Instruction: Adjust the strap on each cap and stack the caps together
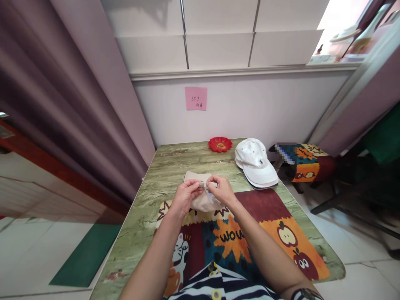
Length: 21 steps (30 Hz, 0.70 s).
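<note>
A beige cap lies on the table between my hands, its brim pointing away from me. My left hand pinches the left part of the cap's back strap. My right hand pinches the strap's other side, with the fingertips of both hands nearly touching. Just what the strap's fastening looks like is too small to tell. To the right, a stack of caps with a white one on top sits near the table's right edge.
A red scalloped dish stands at the table's back edge. A colourful patterned mat covers the near part of the wooden-look table. Right of the table is a stool with a similar cover. A pink note is on the wall.
</note>
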Motion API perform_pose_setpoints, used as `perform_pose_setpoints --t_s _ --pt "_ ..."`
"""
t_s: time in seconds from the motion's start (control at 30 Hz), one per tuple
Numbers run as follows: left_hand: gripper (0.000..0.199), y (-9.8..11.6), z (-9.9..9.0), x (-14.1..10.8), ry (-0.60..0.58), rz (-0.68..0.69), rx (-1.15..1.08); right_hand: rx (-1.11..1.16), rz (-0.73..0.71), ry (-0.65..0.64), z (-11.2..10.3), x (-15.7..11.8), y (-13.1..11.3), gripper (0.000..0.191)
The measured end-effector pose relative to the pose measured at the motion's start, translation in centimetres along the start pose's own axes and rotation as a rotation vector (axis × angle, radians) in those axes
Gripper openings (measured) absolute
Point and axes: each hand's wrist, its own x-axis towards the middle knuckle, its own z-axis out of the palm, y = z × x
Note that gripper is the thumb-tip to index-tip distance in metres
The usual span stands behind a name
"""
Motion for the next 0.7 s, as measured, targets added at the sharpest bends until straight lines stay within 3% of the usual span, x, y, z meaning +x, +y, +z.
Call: perform_pose_setpoints --t_s 0.27,0.47,0.7 --pt "0.009 -0.1 0.1 -0.2 0.003 -0.001 -0.01 -0.024 -0.045 0.011 -0.1 -0.4 -0.5 0.016" --pt "0.009 0.3 -0.1 -0.1 0.023 0.006 -0.01 -0.087 0.037 0.038 -0.9 -0.4 0.0 0.018" --pt "0.008 0.1 0.2 0.0 0.007 -0.013 -0.005 -0.092 0.024 0.019 -0.5 -0.3 0.7 0.017"
